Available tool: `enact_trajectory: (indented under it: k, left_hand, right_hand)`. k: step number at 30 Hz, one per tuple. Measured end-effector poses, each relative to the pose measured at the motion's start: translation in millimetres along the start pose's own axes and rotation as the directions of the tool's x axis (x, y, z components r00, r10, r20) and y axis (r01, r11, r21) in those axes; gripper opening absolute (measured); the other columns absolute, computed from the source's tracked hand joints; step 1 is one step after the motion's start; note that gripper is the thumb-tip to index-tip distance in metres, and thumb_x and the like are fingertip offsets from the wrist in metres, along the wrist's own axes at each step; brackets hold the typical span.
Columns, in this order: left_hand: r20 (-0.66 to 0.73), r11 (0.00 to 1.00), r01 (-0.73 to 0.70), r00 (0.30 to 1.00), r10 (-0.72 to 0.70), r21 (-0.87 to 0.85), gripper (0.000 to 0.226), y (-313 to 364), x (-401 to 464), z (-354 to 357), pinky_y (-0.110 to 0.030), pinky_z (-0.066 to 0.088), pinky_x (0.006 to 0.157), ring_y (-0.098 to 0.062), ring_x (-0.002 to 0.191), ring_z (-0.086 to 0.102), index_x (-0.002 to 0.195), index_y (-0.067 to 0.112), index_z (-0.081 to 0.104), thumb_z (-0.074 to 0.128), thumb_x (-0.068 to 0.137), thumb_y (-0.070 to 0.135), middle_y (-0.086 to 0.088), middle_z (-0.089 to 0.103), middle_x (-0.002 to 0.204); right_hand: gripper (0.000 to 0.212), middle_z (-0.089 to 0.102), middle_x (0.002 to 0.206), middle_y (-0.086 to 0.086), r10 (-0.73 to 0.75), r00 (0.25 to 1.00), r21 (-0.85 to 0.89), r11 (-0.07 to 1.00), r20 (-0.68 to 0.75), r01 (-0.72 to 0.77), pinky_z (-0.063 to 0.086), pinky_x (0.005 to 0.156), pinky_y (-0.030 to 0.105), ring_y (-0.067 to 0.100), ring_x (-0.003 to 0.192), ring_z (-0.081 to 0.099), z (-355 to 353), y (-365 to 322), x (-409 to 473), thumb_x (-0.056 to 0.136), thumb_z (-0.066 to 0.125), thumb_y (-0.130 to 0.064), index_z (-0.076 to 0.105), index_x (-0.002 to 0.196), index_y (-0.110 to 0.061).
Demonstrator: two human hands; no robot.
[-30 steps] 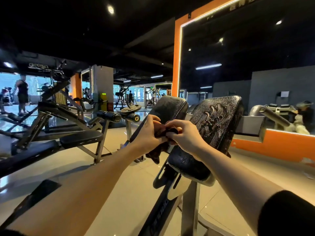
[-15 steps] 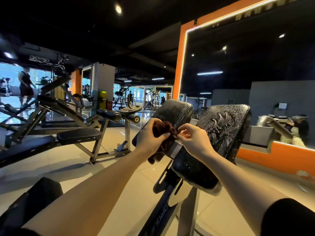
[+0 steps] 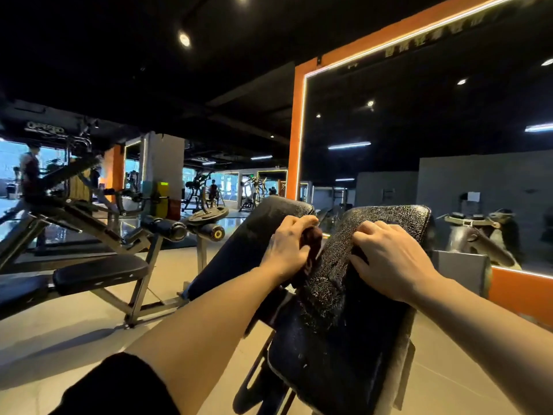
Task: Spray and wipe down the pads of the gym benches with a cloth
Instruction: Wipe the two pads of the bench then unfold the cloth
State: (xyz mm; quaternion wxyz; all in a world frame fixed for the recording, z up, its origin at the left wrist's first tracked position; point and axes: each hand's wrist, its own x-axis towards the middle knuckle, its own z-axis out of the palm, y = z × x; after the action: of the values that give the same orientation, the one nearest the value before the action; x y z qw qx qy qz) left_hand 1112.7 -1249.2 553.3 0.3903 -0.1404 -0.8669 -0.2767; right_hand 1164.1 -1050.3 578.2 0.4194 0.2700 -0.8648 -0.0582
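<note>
Since half a second back both hands have come up onto the pads: the right hand point(image 3: 386, 262) has let go of the cloth point(image 3: 312, 250) and now lies on the wet right pad point(image 3: 374, 295), while the left hand point(image 3: 288, 247) carries the cloth alone into the gap between the two pads. The left grip is curled round the dark red cloth, bunching it; the right grip is loosely bent, fingertips pressing the pad, with a dark bit under them that I cannot make out. The likely slip, as I judge it, is the bunched cloth wiping only a narrow stripe, leaving spray droplets on the pad below the right grip; the wet vinyl could also let the bracing hand slide. The left pad point(image 3: 254, 244) just beyond the left grip looks duller. Well off to the left of that grip stand another bench point(image 3: 98, 272) and a weight plate point(image 3: 208, 212); the mirror point(image 3: 419, 130) lies past the right grip.
</note>
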Motion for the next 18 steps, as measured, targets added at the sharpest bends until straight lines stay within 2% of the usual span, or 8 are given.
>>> enact_trajectory:
  k: [4,9,11,15,18]
  left_hand:
    - [-0.023,0.942,-0.2,0.977,0.214,0.268,0.037,-2,45,24,-0.041,0.056,0.08,-0.03,0.094,0.061,0.116,0.024,0.055,0.067,0.086,0.008,-0.003,0.046,0.122]
    - [0.112,0.77,-0.388,0.915,0.387,0.506,0.024,-12,87,43,-0.043,0.056,0.081,-0.031,0.105,0.055,0.112,0.006,0.062,0.063,0.088,0.003,-0.013,0.05,0.121]
    - [0.173,0.674,-0.431,0.892,0.417,0.6,0.027,-17,93,50,-0.041,0.055,0.086,-0.029,0.117,0.05,0.116,0.006,0.064,0.06,0.089,0.004,-0.013,0.051,0.125]
    - [0.284,0.434,-0.461,0.866,0.413,0.774,0.047,-22,86,48,-0.04,0.041,0.098,-0.026,0.13,0.041,0.133,0.012,0.054,0.053,0.09,0.031,-0.009,0.044,0.144]
    - [0.331,0.367,-0.468,0.865,0.378,0.804,0.053,-19,79,44,-0.039,0.036,0.099,-0.028,0.13,0.038,0.142,0.011,0.042,0.045,0.093,0.032,-0.01,0.034,0.149]
  right_hand:
    - [0.032,0.058,0.114,-0.001,-0.031,0.999,0.006,1.0,0.042,0.031,0.039,0.093,0.032,0.019,0.109,0.05,0,-1,3,0.094,0.044,-0.046,0.059,0.107,-0.022]
    - [0.033,0.059,0.114,0.0,-0.018,1.0,0.03,0.999,0.016,0.017,0.038,0.094,0.034,0.022,0.108,0.05,5,1,2,0.093,0.042,-0.044,0.059,0.11,-0.022]
    - [0.032,0.059,0.112,0.001,-0.019,1.0,0.04,0.999,0.006,0.019,0.038,0.094,0.034,0.023,0.106,0.051,6,1,2,0.093,0.043,-0.043,0.06,0.109,-0.021]
    - [0.033,0.06,0.112,0.004,-0.026,1.0,0.045,0.999,0.002,0.026,0.038,0.095,0.037,0.024,0.104,0.051,7,3,1,0.092,0.044,-0.042,0.06,0.109,-0.018]
    - [0.038,0.055,0.12,0.004,-0.052,0.998,0.043,0.998,0.032,0.05,0.034,0.1,0.037,0.024,0.111,0.047,8,6,0,0.095,0.039,-0.045,0.054,0.117,-0.019]
